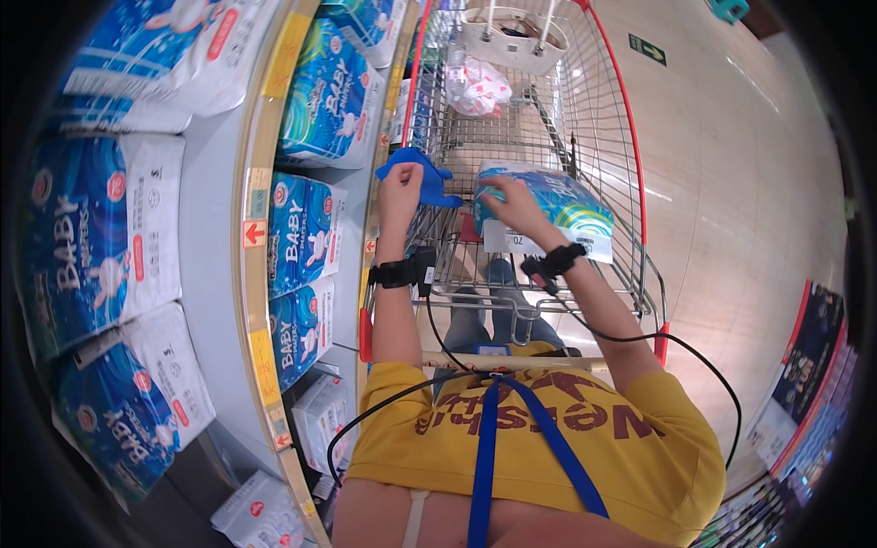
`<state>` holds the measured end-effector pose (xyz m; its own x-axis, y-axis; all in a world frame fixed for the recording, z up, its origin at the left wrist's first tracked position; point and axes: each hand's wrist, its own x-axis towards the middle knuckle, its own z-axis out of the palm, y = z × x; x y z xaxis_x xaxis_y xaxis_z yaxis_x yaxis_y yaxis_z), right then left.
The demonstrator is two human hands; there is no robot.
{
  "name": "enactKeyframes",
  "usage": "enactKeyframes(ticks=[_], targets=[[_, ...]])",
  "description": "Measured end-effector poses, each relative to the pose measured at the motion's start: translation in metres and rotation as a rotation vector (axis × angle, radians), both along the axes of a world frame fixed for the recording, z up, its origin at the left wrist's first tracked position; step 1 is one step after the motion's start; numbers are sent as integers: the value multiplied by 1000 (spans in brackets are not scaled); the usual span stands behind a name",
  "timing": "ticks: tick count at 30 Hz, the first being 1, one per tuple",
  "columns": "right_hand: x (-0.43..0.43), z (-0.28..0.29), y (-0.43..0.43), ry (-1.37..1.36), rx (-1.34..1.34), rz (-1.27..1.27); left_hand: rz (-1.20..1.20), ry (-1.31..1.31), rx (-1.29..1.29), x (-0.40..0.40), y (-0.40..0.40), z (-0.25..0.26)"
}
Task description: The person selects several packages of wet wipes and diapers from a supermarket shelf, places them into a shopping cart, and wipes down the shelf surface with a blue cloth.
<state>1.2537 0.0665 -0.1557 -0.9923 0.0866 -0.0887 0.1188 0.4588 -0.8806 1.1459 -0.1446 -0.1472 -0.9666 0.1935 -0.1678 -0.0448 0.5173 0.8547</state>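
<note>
My left hand [401,188] pinches a blue glove [430,179] over the left rail of a wire shopping cart [473,133]. The glove hangs limp, with its finger ends pointing to the right. My right hand [512,204] is above the near left part of a blue diaper pack [558,198] lying in the cart. Its fingers are apart and grip nothing; whether they touch the pack I cannot tell. A white flap with printing runs along the pack's near side. Black straps with small cabled devices circle both wrists.
Farther up the cart are a plastic bottle [455,72], a white and pink plastic bag [483,89] and a white handbag [510,44]. Shelves [212,226] of diaper packs [82,240] stand close on the left. Pale floor [706,178] and a display [805,370] lie right.
</note>
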Motion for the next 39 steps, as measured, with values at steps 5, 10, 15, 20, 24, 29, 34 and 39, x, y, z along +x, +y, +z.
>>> enactKeyframes(ticks=[5, 10, 15, 20, 24, 29, 34, 39], targets=[[-59, -25, -88, -129, -177, 52, 179, 2, 58, 23, -55, 16], [-100, -23, -122, -105, -134, -211, 268, -27, 99, 46, -68, 35], [-90, -12, -120, 36, -16, -150, 193, 168, -84, 61, -65, 30], [-50, 74, -125, 217, -361, 83, 156, 170, -24, 74, -41, 105], [-37, 144, -100, 328, -505, 308, 302, 454, 221, 74, -53, 141], [-8, 180, -122, 624, 143, 243, 294, 622, 494, 86, -78, 206], [-23, 197, -174, 847, 80, -31, 295, 853, 560, 140, -129, 271], [-10, 281, -270, 1153, 130, 86, 604, 998, 518, 207, -233, 277]])
